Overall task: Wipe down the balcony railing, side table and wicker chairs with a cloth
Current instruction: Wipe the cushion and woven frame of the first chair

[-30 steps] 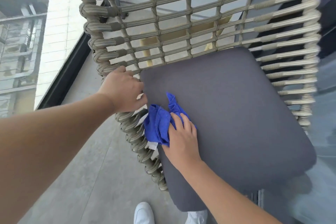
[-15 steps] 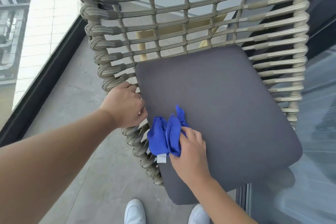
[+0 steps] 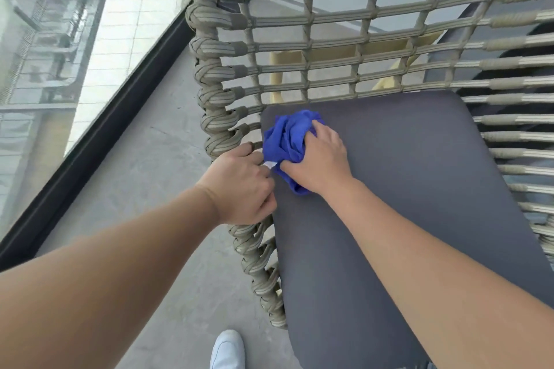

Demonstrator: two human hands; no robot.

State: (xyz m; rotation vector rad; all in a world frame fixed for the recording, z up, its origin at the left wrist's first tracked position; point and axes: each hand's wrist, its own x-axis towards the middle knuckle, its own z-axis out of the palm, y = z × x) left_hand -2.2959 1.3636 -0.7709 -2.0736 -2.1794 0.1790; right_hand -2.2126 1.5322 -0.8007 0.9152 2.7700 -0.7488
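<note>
Head view: right hand (image 3: 319,160) fingers bunch cloth (image 3: 286,138) at cushion (image 3: 404,177) corner; left hand (image 3: 239,186) grips rim.

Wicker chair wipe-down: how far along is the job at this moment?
Done: nothing visibly confirmed. In hand: right hand presses the blue cloth on the grey cushion near its back-left corner; left hand grips the wicker chair edge. Left: wicker weave, railing, side table.

Grey concrete floor (image 3: 156,177), daylit, meets a black-framed glass balustrade (image 3: 99,105).
</note>
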